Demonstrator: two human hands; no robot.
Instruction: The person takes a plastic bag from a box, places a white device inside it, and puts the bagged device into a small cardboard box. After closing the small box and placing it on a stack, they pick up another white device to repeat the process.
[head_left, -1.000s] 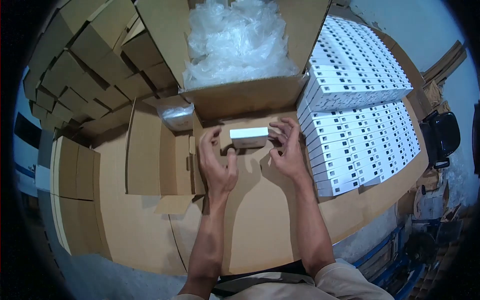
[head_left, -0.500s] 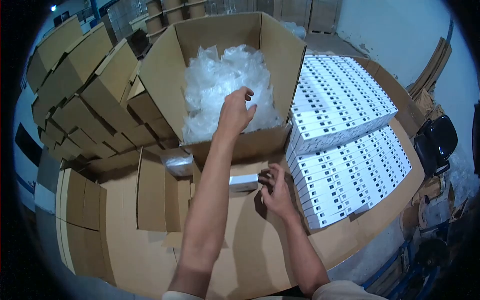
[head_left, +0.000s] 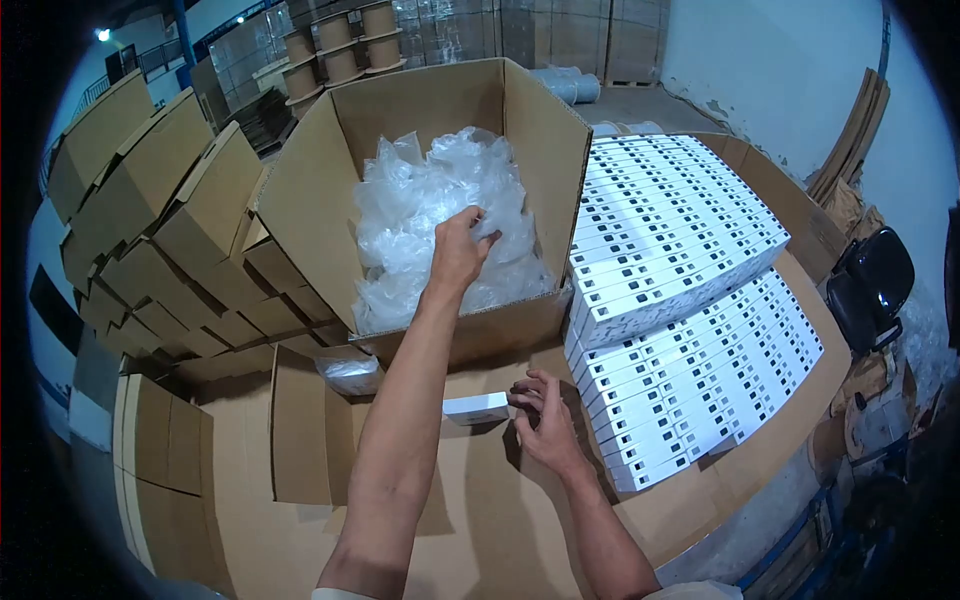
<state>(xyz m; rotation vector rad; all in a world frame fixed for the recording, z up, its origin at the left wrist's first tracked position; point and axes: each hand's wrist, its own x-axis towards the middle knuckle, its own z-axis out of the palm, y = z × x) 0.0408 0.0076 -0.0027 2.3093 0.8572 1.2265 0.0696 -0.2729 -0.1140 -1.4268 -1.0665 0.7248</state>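
Observation:
My left hand (head_left: 460, 252) reaches into a large open carton (head_left: 545, 140), over a heap of clear plastic bags (head_left: 435, 190). Its thumb and fingers are apart, close over the bags. Below the carton, a small white box (head_left: 476, 408) lies on the cardboard-covered table (head_left: 500, 520). My right hand (head_left: 547, 425) rests beside it with loosely bent, spread fingers, the fingertips right at the box's right end. Left of my left forearm stands an open brown carton (head_left: 305, 435). A clear-wrapped packet (head_left: 350, 375) sits at its far side, partly hidden by the forearm.
Stacked rows of white boxes (head_left: 680, 250) with small dark squares fill the right side of the table. Brown cartons (head_left: 165, 240) are piled at the left, with flat-sided cartons (head_left: 165, 470) nearer me. A black chair (head_left: 870, 290) stands beyond the right edge.
The view has tilted up slightly. My left hand has come lower over the plastic bags, its fingers a little more bent. My right hand stays beside the white box.

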